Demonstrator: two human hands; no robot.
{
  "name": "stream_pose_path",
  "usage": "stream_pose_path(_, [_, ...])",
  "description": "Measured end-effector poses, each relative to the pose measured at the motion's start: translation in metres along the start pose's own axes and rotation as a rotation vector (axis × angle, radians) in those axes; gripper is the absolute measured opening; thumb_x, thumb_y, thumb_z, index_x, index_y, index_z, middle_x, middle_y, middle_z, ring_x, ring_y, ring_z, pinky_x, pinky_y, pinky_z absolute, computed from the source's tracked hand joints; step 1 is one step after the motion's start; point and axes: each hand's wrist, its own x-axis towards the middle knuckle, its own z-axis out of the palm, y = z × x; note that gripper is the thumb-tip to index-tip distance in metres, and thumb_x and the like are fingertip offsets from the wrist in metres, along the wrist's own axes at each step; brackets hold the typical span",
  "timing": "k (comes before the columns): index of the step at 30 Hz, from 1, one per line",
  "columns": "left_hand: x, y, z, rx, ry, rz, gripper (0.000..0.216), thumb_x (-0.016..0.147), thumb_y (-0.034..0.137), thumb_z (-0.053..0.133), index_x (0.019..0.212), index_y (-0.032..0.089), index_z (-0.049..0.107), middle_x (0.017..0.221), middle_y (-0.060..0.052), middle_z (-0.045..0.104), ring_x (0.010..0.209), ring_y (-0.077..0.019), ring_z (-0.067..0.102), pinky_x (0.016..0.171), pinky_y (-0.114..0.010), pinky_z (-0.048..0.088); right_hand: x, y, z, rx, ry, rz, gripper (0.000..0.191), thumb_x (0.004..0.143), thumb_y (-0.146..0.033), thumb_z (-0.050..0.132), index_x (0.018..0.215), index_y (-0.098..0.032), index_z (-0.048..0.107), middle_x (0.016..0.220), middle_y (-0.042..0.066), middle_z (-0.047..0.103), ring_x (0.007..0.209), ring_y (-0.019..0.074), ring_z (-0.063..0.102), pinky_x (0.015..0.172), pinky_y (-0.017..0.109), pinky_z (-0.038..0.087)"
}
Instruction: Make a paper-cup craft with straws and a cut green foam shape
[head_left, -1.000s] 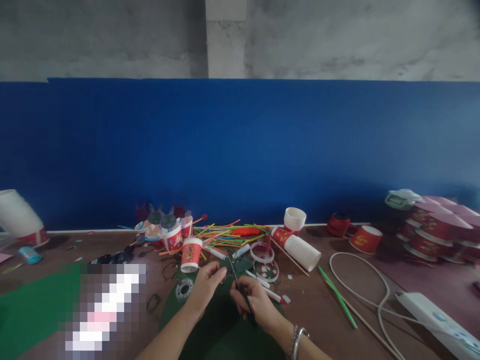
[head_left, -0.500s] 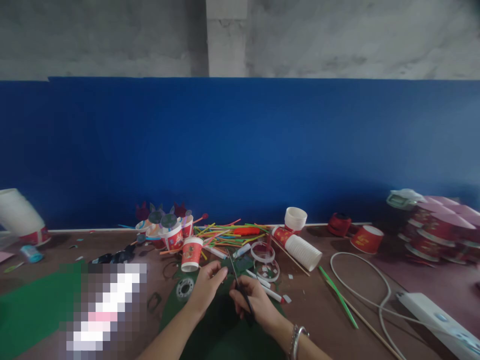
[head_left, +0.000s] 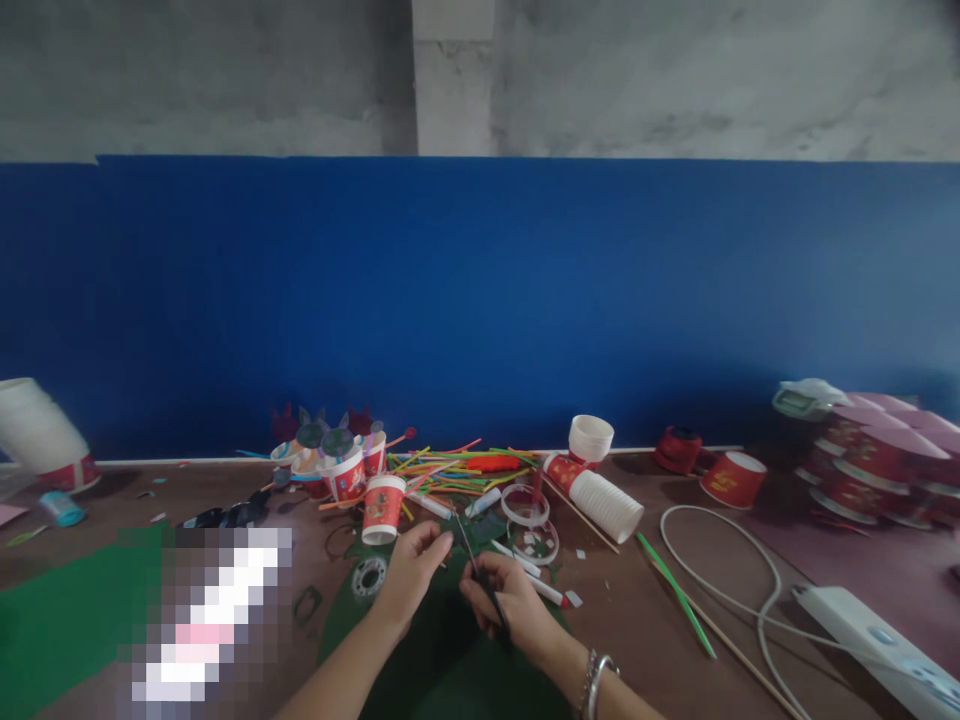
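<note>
My right hand [head_left: 506, 600] grips a pair of dark-handled scissors [head_left: 463, 535], the blades pointing up and away towards the far side of the table. Close by on the left, my left hand [head_left: 416, 570] is closed in a pinch, thumb against fingers. Whatever small thing it holds is too hidden to name. Its fingertips are just left of the blades. Both hands are above a dark green sheet [head_left: 442, 670]. A tape roll [head_left: 368, 577] lies left of my left hand, and a red paper cup [head_left: 383, 510] is just beyond it.
Colourful sticks [head_left: 450, 470] lie at the back, near decorated cups [head_left: 341, 472]. Stacked paper cups [head_left: 607, 505], clear tape rings [head_left: 541, 542] and markers [head_left: 541, 590] are to the right. Farther right are a power strip [head_left: 885, 640] with its cable and pink-topped cups [head_left: 892, 450]. Green paper [head_left: 75, 610] lies left.
The scissors have tilted slightly, their tips shifting a little to the left. Both hands stay in nearly the same place.
</note>
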Motion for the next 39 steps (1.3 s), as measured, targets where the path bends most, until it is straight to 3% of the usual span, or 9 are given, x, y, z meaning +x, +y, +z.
stream_pose_path(13, [0.0,-0.006,0.001,0.018,-0.011,0.007,0.035,0.072,0.047,0.058,0.056,0.019,0.043,0.05,0.008,0.036,0.045,-0.0079,0.028,0.046,-0.023,0.019,0.0,-0.002,0.004,0.077,-0.032,-0.009,0.033,0.067,-0.045,0.065,0.075,-0.016,0.052,0.044,-0.007,0.05,0.037,0.0066,0.043,0.038,0.018,0.036])
stream_pose_path(30, [0.001,-0.011,0.001,-0.014,0.032,-0.021,0.036,0.071,0.05,0.06,0.06,0.018,0.05,0.054,0.005,0.048,0.047,-0.0088,0.036,0.045,-0.021,0.022,0.0,0.0,0.002,-0.001,0.004,-0.028,0.026,0.07,-0.04,0.062,0.073,-0.016,0.053,0.044,-0.008,0.046,0.035,0.0056,0.039,0.035,0.016,0.033])
stream_pose_path(39, [0.0,-0.005,0.002,-0.016,-0.007,-0.018,0.037,0.067,0.053,0.062,0.059,0.018,0.05,0.053,0.005,0.046,0.049,-0.0097,0.038,0.047,-0.022,0.025,0.001,0.002,0.003,0.043,-0.015,-0.004,0.031,0.068,-0.044,0.064,0.074,-0.017,0.052,0.045,-0.007,0.05,0.036,0.0066,0.042,0.037,0.017,0.033])
